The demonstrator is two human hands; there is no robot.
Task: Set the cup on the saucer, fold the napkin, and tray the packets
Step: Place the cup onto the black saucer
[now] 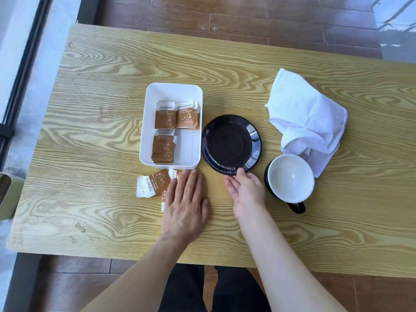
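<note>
A black saucer point(231, 144) lies at the table's middle, its near rim pinched by my right hand point(246, 190), thumb on top. To its right stands a black cup point(290, 179) with a white inside, handle toward me, apart from the saucer. A crumpled white napkin point(308, 118) lies behind the cup. A white tray point(172, 123) left of the saucer holds several brown and white packets point(165, 118). Loose packets point(155, 183) lie on the table in front of the tray. My left hand point(185, 203) rests flat with straight fingers, partly covering them.
The wooden table point(101, 109) ends just in front of my arms. A greenish container point(6, 192) stands at the far left edge. Brown floorboards show beyond the table's far edge.
</note>
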